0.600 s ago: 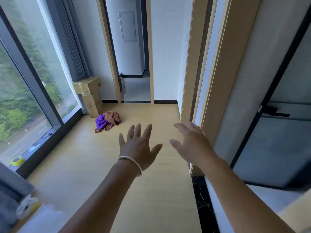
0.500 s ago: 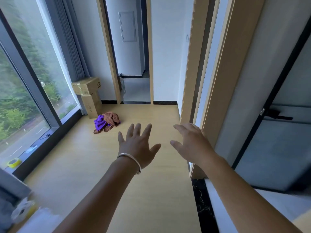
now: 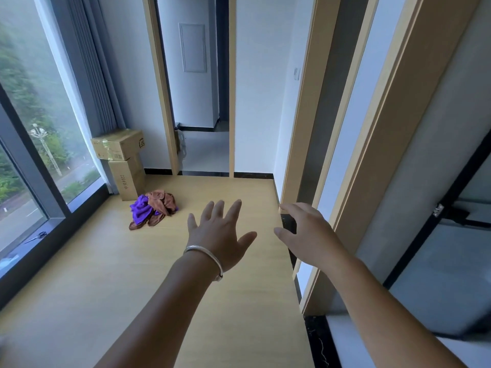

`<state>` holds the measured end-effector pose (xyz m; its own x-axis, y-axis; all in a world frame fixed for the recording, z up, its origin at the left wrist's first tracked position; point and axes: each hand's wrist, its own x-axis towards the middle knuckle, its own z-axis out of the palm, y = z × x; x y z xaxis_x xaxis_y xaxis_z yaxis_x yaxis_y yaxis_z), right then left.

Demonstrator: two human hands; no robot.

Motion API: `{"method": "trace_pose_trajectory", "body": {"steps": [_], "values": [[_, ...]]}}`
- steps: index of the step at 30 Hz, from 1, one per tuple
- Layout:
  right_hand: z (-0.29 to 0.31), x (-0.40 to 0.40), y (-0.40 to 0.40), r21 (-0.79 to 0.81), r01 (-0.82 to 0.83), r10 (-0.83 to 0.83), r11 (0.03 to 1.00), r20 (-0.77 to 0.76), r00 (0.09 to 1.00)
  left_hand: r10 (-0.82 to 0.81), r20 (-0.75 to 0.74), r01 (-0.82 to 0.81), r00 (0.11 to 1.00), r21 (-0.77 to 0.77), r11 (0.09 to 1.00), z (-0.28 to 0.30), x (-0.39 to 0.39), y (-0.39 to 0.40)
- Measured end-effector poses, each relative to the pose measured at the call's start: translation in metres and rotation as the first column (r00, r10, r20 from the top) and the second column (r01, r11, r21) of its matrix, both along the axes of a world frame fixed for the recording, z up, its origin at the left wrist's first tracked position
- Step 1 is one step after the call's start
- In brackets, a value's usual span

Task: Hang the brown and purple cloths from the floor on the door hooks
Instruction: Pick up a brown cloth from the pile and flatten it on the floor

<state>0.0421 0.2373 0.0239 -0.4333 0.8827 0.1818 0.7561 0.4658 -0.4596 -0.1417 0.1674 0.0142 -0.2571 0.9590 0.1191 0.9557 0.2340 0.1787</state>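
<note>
A purple cloth [image 3: 140, 211] and a brown cloth [image 3: 162, 201] lie bunched together on the wooden floor [image 3: 111, 261], beside the cardboard boxes near the window. My left hand [image 3: 218, 235], a silver bangle on its wrist, is stretched forward with fingers spread, holding nothing, well short of the cloths. My right hand [image 3: 308, 235] is also out in front with relaxed fingers and is empty. No door hooks show in this view.
Two stacked cardboard boxes [image 3: 125, 160] stand in the corner by the large window [image 3: 32, 144]. An open doorway [image 3: 202, 102] leads to a hallway ahead. A wooden door frame [image 3: 372, 155] and a dark glass door [image 3: 451, 235] are on the right. Scissors [image 3: 37, 237] lie on the sill.
The view has moved forward, so the cloths and boxes look closer. Both hands stay outstretched and empty in much the same pose.
</note>
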Motion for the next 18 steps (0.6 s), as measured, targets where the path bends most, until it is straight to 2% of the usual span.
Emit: {"method": "trace_pose_trajectory", "body": {"steps": [9,18], "values": [[-0.011,-0.043,0.057,-0.025,0.024,-0.024,0.999,0.0,1.0,-0.025,0.025,0.026,0.999,-0.021,0.999,-0.013,-0.049,0.061],[-0.027,-0.078,0.139,0.005,-0.009,0.009,1.0,0.016,1.0,0.016,0.018,-0.015,1.0,-0.051,0.999,-0.025,-0.082,0.135]]}}
